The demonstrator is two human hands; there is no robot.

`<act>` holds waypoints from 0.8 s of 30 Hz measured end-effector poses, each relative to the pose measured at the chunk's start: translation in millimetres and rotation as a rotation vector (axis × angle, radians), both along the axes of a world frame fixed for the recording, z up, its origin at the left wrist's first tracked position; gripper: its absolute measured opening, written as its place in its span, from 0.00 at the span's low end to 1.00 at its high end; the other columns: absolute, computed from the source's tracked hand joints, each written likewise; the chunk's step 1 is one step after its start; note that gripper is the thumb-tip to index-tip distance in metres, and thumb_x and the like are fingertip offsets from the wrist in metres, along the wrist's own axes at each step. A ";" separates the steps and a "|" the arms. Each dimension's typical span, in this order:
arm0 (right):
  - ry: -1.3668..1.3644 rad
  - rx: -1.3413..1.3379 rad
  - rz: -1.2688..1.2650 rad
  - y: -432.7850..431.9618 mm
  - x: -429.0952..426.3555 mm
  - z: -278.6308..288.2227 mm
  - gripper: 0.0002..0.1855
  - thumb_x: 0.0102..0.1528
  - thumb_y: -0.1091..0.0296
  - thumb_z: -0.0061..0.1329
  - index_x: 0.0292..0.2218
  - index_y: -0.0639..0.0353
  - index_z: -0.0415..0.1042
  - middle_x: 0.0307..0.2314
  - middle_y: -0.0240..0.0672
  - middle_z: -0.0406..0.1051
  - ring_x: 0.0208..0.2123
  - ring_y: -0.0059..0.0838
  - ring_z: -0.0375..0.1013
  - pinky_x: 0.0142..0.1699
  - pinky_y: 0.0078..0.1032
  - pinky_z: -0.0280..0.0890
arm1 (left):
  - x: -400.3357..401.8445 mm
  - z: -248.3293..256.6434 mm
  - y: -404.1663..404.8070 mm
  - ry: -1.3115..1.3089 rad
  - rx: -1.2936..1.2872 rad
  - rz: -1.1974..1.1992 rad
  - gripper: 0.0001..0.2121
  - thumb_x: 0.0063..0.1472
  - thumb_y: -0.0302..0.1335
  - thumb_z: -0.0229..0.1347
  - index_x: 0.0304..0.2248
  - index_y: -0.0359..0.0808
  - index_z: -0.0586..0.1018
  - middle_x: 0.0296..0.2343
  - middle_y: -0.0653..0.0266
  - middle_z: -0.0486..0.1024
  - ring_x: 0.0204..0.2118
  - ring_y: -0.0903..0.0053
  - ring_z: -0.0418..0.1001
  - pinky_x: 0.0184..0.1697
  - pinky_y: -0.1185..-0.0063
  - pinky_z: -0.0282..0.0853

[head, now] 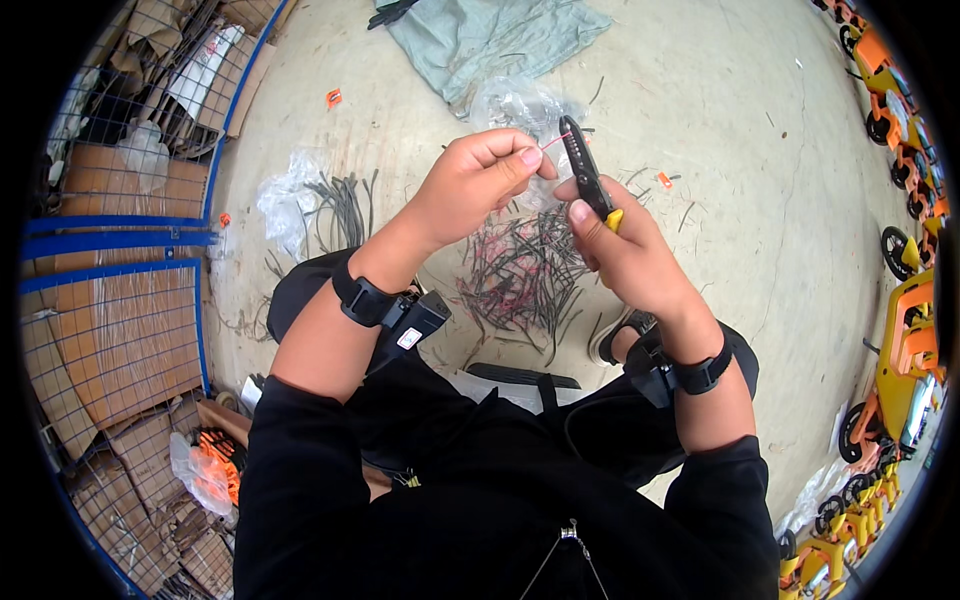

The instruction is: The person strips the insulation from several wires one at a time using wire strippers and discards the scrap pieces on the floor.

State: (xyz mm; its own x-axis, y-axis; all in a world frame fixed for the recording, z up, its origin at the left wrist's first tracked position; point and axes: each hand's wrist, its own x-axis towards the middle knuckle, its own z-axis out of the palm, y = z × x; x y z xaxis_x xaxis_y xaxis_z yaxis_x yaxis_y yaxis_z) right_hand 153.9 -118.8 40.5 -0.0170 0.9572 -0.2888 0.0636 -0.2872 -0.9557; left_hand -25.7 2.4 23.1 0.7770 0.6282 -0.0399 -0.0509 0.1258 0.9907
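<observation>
Between thumb and forefinger, my left hand pinches a thin red wire. The wire's far end meets the jaws of a black wire stripper near its tip. My right hand grips this tool, and a bit of yellow handle shows beside the thumb; the rest of the handles is hidden in the palm. Below both hands, a loose pile of black cable-sheath pieces and red wire scraps lies on the concrete floor. A bundle of dark cables rests to the left of the pile.
Clear plastic bags and a grey-green woven sack lie on the floor. At left stands a blue wire-mesh cage holding cardboard. Yellow-and-orange wheeled toys line the right side. Small orange scraps are scattered about.
</observation>
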 end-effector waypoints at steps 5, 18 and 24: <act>-0.033 0.041 -0.010 -0.2 1.8 -6.0 0.17 0.64 0.62 0.43 0.50 0.62 0.65 0.30 0.30 0.67 0.32 0.18 0.63 0.39 0.20 0.61 | 1.8 1.4 -0.7 0.072 0.098 0.032 0.12 0.67 0.32 0.47 0.35 0.31 0.77 0.16 0.79 0.61 0.18 0.92 0.53 0.22 0.88 0.49; -0.281 0.006 0.088 -1.4 -1.2 -3.9 0.21 0.63 0.59 0.42 0.51 0.65 0.61 0.31 0.45 0.71 0.34 0.34 0.71 0.41 0.30 0.65 | 1.9 -0.5 0.0 0.186 0.207 0.026 0.10 0.66 0.28 0.49 0.34 0.30 0.78 0.30 0.69 0.77 0.35 0.86 0.69 0.41 0.84 0.64; -0.337 0.097 0.067 -2.6 -2.0 -8.8 0.19 0.63 0.60 0.42 0.50 0.63 0.61 0.30 0.48 0.71 0.33 0.41 0.73 0.40 0.32 0.65 | 3.1 1.5 -1.5 0.152 0.192 0.026 0.10 0.66 0.28 0.49 0.34 0.30 0.79 0.30 0.70 0.76 0.34 0.87 0.68 0.40 0.84 0.64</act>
State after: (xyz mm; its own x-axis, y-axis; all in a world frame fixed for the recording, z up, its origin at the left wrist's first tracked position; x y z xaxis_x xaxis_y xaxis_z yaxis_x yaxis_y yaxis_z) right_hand 151.9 -121.4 31.7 0.0000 0.9805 -0.1964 0.3956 -0.1804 -0.9005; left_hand -22.7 0.9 24.6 0.7547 0.6552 -0.0331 0.1003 -0.0654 0.9928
